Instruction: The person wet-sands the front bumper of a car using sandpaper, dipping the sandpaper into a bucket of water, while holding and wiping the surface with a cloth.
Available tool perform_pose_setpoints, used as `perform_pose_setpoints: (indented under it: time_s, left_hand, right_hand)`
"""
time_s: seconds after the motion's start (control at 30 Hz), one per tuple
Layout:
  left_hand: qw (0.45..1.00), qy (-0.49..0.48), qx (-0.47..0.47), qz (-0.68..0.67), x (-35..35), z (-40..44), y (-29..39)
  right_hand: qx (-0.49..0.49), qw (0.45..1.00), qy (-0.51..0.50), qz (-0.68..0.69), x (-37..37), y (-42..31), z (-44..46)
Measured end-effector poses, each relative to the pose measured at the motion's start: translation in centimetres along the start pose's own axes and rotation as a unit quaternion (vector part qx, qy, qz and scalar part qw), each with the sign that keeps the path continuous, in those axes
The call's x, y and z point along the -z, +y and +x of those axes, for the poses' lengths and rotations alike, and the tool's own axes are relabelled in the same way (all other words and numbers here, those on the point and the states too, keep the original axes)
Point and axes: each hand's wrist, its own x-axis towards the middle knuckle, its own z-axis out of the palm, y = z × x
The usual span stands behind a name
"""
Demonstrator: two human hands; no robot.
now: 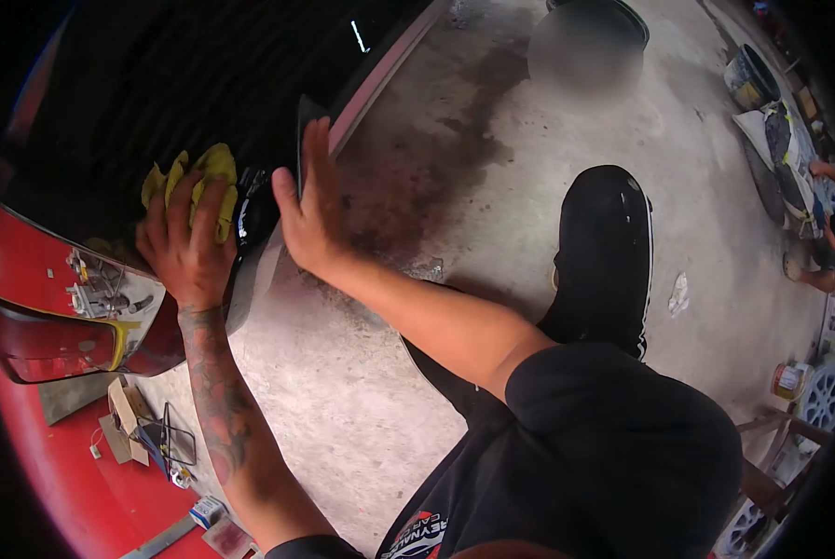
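Note:
My left hand (189,238), on the tattooed arm, presses a crumpled yellow cloth (214,172) against a glossy black vehicle panel (157,84). Its fingers bend over the cloth. To the right, my right hand (313,210) is raised with fingers stretched and thumb apart. It is beside a thin dark flap-like piece (304,135); whether they touch I cannot tell. Between the hands is a black rounded part with white lettering (242,219), too small to read.
A red body with a dark tail light (54,340) lies left, above an open cardboard box (124,419). A black bucket (751,76) stands far right. Another person's leg (814,275) shows at the right edge. Wheel covers (820,401) and a can (790,380) are at lower right.

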Motion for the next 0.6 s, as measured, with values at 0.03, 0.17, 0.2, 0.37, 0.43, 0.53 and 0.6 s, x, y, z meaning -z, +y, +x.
perform_pose_setpoints:
  time_s: [0.03,0.17,0.2,0.37,0.43,0.53,0.6]
  left_hand:
    - [1.000,0.004,0.001,-0.003,0.0,0.0,0.0]
    - [1.000,-0.007,0.002,0.002,0.1,0.2,-0.1]
    - [1.000,-0.005,-0.001,0.005,0.0,0.3,-0.1]
    - [1.000,-0.008,0.002,0.010,-0.2,0.1,-0.1]
    - [1.000,-0.005,0.006,0.009,-0.1,0.1,0.0]
    - [1.000,-0.002,0.006,0.002,0.1,0.3,0.1]
    - [1.000,-0.005,0.002,0.002,0.2,0.6,0.1]
  right_hand:
    - [0.024,0.999,-0.003,-0.028,-0.7,0.1,-1.1]
    - [0.057,0.988,-0.104,-0.098,-3.4,-1.2,-9.2]
    - [0.047,0.979,-0.148,-0.134,-2.9,-1.2,-9.5]
    - [0.006,0.996,0.022,-0.082,0.9,1.2,2.5]
    - [0.001,0.998,0.020,-0.061,0.8,1.3,2.6]
    - [0.020,0.996,-0.059,-0.071,-1.7,-0.9,-5.1]
    - [0.003,0.983,-0.172,-0.060,-2.0,-2.4,-8.9]
